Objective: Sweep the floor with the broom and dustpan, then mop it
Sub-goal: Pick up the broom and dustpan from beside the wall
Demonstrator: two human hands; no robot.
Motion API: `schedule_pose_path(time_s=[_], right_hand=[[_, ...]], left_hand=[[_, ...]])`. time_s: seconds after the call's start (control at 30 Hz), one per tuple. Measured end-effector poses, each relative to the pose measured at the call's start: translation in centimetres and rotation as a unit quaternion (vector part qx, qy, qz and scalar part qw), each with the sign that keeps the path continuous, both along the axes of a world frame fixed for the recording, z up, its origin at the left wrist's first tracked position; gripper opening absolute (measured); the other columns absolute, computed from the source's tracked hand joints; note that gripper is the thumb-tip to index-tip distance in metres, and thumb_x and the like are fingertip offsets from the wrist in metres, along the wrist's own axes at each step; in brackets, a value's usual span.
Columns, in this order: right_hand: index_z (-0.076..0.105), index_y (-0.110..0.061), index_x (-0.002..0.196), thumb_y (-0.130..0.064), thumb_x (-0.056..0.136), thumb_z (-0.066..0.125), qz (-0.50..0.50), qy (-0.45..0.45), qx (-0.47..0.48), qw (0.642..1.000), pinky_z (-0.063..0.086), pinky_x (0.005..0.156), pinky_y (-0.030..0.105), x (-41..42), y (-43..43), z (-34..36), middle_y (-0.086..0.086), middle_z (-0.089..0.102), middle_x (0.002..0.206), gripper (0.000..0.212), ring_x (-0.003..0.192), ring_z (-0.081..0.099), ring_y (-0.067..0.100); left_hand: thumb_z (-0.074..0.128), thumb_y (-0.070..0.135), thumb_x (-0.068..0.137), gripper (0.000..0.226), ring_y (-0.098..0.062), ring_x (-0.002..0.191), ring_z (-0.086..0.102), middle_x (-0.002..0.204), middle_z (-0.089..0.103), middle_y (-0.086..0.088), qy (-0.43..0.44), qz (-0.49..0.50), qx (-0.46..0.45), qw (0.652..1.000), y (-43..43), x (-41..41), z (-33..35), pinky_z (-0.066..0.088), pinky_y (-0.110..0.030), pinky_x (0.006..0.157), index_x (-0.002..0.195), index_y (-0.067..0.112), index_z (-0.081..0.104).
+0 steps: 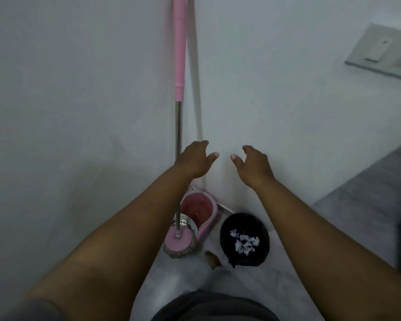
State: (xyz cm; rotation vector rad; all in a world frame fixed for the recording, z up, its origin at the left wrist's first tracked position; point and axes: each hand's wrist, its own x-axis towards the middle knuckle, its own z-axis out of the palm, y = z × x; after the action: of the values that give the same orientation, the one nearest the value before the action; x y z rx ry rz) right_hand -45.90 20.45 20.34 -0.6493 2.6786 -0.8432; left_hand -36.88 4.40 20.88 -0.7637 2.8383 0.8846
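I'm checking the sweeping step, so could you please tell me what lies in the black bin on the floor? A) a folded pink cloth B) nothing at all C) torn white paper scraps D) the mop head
C: white paper scraps lie inside the black bin, right of the pink mop bucket.

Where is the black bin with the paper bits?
The black bin sits on the floor low in the head view, right of the pink mop bucket.

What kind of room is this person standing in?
Probably a corner inside a home. A pink mop leans on the plain white wall beside its spin bucket, a switch plate is on the wall, and a black bin holds paper scraps.
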Motion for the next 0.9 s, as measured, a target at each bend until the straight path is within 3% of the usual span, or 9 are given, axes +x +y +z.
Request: schedule_pose_path(time_s=[0.2,0.37,0.57,0.9], right_hand=[[0.039,-0.005,0.144,-0.048,0.098,0.048,-0.068,0.052,0.047,0.995,0.033,0.109,0.039,-1.2,8.5,1.6,0.014,0.043,0.148,0.064,0.139,0.035,0.029],[0.019,-0.005,0.154,-0.051,0.100,0.040,-0.143,0.093,0.106,0.980,0.015,0.120,0.039,-1.3,17.9,2.0,0.011,0.014,0.163,0.074,0.151,0.003,0.025],[0.013,-0.002,0.155,-0.049,0.101,0.038,-0.255,0.114,0.132,0.951,0.007,0.122,0.039,0.0,31.3,3.0,0.015,0.009,0.163,0.076,0.151,0.001,0.028],[0.027,0.006,0.149,-0.039,0.099,0.051,-0.476,0.118,0.105,0.865,0.016,0.121,0.040,11.0,55.6,3.5,0.022,0.024,0.158,0.072,0.150,0.012,0.033]], left_hand=[[0.039,0.056,0.100,0.071,-0.024,0.147,0.026,0.159,0.029,-0.008,-0.018,-0.098,-0.069,0.993,6.1,-3.2,1.2,0.031,-0.043,0.113,0.155,0.013,0.026],[0.037,0.057,0.100,0.072,-0.024,0.152,0.011,0.159,0.028,-0.008,0.007,-0.199,-0.126,0.972,14.0,-7.3,2.3,0.028,-0.044,0.115,0.152,0.009,0.028],[0.034,0.048,0.104,0.066,-0.027,0.153,0.006,0.162,0.020,-0.011,0.030,-0.331,-0.165,0.929,26.9,-10.7,3.1,0.025,-0.045,0.118,0.154,0.006,0.022],[0.030,0.055,0.102,0.076,-0.025,0.153,0.001,0.166,0.006,-0.009,0.066,-0.527,-0.158,0.832,52.5,-8.3,4.2,0.015,-0.044,0.123,0.158,0.008,0.010]])
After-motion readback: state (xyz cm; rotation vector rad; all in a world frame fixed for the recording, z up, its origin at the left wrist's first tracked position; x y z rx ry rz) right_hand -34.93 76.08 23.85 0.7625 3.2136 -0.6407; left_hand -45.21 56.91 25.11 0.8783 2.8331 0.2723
